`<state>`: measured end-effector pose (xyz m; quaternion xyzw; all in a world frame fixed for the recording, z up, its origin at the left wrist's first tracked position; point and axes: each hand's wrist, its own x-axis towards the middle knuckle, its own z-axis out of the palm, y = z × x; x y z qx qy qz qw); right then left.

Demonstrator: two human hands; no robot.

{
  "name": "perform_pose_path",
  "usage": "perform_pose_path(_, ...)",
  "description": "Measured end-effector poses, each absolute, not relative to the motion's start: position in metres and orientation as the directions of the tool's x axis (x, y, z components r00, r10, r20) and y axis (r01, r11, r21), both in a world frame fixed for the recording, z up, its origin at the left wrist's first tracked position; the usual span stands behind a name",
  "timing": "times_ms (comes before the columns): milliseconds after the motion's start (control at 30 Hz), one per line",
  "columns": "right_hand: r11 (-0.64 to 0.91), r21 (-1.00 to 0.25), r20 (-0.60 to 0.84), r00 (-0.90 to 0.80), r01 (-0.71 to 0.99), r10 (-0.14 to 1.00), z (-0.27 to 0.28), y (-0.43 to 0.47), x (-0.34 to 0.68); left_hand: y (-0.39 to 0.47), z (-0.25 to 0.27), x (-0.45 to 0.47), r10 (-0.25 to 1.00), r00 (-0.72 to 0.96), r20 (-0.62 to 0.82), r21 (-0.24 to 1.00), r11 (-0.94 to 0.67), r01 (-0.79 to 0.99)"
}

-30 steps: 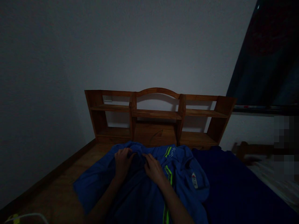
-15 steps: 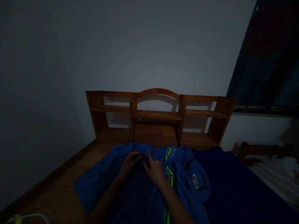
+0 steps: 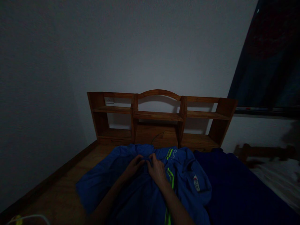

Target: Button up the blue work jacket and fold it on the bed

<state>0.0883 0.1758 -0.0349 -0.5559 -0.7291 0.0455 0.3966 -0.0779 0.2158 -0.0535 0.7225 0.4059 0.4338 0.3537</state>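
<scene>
A blue jacket (image 3: pixel 185 184) with neon yellow-green stripes, white lettering near its top and a small white patch (image 3: pixel 196 183) on its right side lies spread out below me. My left hand (image 3: pixel 134 166) pinches the cloth at the upper middle of the jacket, thumb and fingers drawn together. Close beside it, my right hand (image 3: pixel 156 170) grips the same area with thumb and forefinger. Their fingertips almost meet. The bit of cloth between them is dark and mostly covered by the fingers.
Behind the jacket stands a wooden shelf unit (image 3: pixel 158 116) with an arched top, against a pale wall. Dark blue cloth (image 3: pixel 236 187) lies to the right. A whitish cable (image 3: pixel 32 216) curves at the lower left. A dark curtain (image 3: pixel 269 62) hangs at the upper right.
Both hands have shifted slightly to the right and down, and the fingers have closed tighter on the jacket cloth. The jacket lies much as before.
</scene>
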Motion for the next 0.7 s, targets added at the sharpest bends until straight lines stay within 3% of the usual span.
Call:
perform_pose_path(400, 0.410, -0.545, 0.565, -0.041, 0.731, 0.824, -0.0384, 0.1791, 0.0879, 0.2213, -0.0525, -0.0816, 0.898, 0.357, 0.256, 0.900, -0.357, 0.252)
perform_pose_path(700, 0.400, -0.563, 0.557, -0.026, 0.723, 0.830, -0.0360, 0.1784, 0.0891, 0.2153, -0.0486, -0.0760, 0.887, 0.317, 0.337, 0.844, -0.433, 0.317)
